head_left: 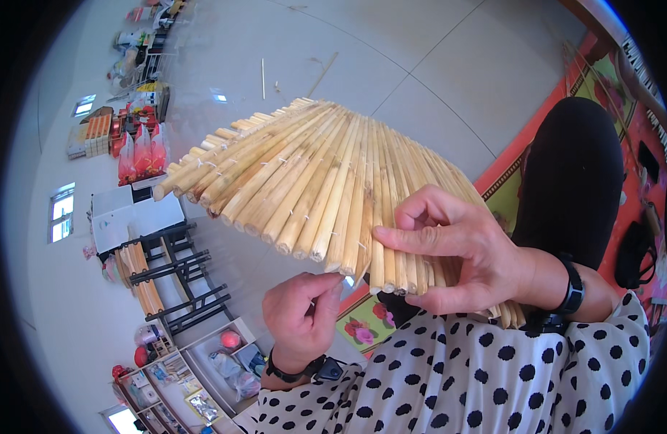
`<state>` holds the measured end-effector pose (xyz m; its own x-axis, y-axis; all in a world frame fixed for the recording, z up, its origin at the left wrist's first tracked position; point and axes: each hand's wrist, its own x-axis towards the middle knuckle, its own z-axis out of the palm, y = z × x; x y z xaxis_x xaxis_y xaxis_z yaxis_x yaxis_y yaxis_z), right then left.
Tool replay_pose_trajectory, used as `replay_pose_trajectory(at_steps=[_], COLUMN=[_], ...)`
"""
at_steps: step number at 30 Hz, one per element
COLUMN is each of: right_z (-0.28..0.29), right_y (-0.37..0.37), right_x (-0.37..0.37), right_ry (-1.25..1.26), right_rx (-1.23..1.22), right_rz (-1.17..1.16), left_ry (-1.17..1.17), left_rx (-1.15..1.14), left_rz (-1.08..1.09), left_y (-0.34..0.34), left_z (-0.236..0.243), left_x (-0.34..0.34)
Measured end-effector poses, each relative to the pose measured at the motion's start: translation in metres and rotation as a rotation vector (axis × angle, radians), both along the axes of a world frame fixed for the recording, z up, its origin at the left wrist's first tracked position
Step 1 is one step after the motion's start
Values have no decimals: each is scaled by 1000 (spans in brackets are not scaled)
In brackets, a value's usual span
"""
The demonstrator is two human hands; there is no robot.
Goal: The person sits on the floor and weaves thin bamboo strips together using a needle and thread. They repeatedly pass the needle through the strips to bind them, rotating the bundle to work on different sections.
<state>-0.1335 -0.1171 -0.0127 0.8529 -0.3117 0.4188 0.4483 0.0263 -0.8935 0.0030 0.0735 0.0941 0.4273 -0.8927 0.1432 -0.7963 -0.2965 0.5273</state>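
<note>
A mat of pale yellow reed stalks (326, 166), tied side by side with white thread, fans out in front of me. Its near edge shows the cut round ends of the stalks. My right hand (456, 253) grips this edge, with the thumb and fingers on both faces of the mat. Just below the stalk ends, to the left, my left hand (304, 311) is closed in a pinch; what lies between its fingertips is too small to make out. One thin stalk (364, 249) slants out of line close to those fingertips.
Loose thin stalks (262, 78) lie on the tiled floor (333, 50) beyond the mat. My dark-trousered knee (573, 166) rises at right, over a red floral mat (507, 159). Stacked black-legged furniture (181, 278) and a shelf unit (178, 376) line the left wall.
</note>
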Motion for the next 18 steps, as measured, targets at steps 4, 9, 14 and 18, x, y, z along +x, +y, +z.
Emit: replay_pose_trajectory(at_steps=[4,9,14,18], right_z=[2,1,4,1], right_y=[-1,1,1,2], right_x=[1,1,1,2], right_ry=[4,-7,-11,-26], right_rx=[7,22,61,72], right_rz=[6,-7,16,8], left_ry=[-46,-103,-257,-254], left_rx=[-30,-63,-5,-5], left_rz=[-26,-96,27,13], left_y=[-3,-10,-2,-5], left_z=[-2,-4,3,0], left_x=[0,2,-6,-4])
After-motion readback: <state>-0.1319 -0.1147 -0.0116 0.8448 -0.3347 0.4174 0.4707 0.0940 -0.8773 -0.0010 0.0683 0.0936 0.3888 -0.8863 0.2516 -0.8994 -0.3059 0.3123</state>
